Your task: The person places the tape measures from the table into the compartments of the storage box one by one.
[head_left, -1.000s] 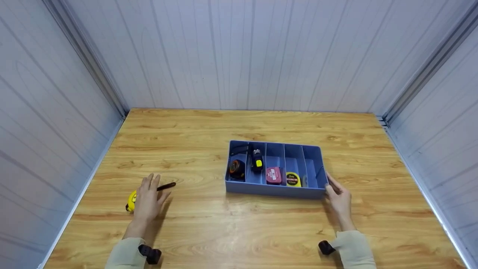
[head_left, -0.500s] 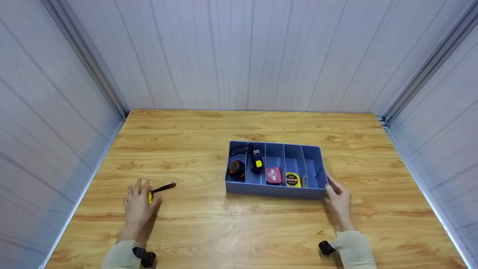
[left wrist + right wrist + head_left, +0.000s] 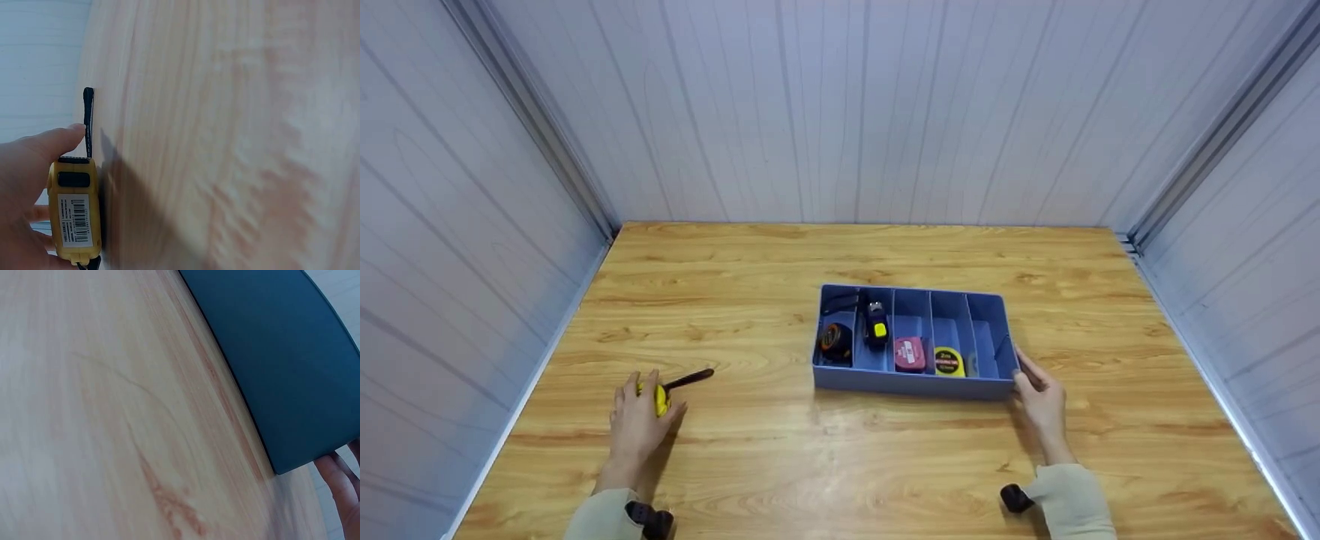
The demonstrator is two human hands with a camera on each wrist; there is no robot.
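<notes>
In the head view my left hand [image 3: 635, 426] is over a yellow tape measure [image 3: 662, 400] on the table at left. The left wrist view shows the thumb at the strap end of the tape measure [image 3: 75, 214] and the other fingers curled behind its case. Its black wrist strap [image 3: 690, 377] trails out to the right. My right hand [image 3: 1042, 405] touches the right end of a blue divided box [image 3: 915, 384], thumb and fingers fairly straight against that end wall near the front corner. In the right wrist view, the box's front wall [image 3: 281, 365] partly hides the fingers.
Inside the box, from left, lie a black-and-orange tape measure [image 3: 835, 341], a black one with a yellow button [image 3: 877, 324], a red one [image 3: 910, 354] and a yellow one [image 3: 949, 361]. White panel walls [image 3: 840, 112] border the wooden table [image 3: 780, 465].
My left hand has shifted left and slightly down over the yellow tape measure, which shows between thumb and fingers now. The right hand and box have stayed in place.
</notes>
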